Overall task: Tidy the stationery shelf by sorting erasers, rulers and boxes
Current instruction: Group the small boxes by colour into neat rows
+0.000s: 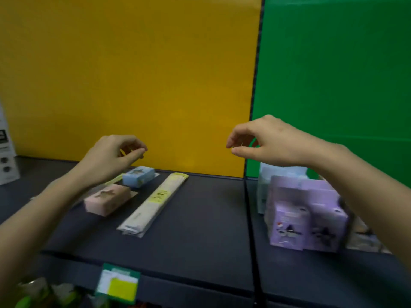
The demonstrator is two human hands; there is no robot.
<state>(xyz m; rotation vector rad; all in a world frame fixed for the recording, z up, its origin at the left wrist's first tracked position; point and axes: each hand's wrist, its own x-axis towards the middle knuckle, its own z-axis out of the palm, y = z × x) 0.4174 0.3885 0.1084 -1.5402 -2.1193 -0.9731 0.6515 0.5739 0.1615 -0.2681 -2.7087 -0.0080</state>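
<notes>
My left hand (113, 156) hovers over the dark shelf (200, 232) with thumb and fingertips pinched together; nothing shows in it. Just below it stands a small blue box (139, 176), and a pink box (106, 199) lies nearer to me. To their right, a long clear pack of rulers (153, 202) with a yellow label lies at an angle. My right hand (266, 143) floats above the right bay with curled fingers a little apart, holding nothing. Under it stand two purple boxes (289, 223) side by side, with a pale box (278, 174) behind them.
A black divider (250, 218) splits the shelf into a yellow-backed bay and a green-backed bay. A white carton (5, 152) stands at the far left. A green and yellow price tag (117, 283) hangs on the front edge, above blurred goods on the shelf below.
</notes>
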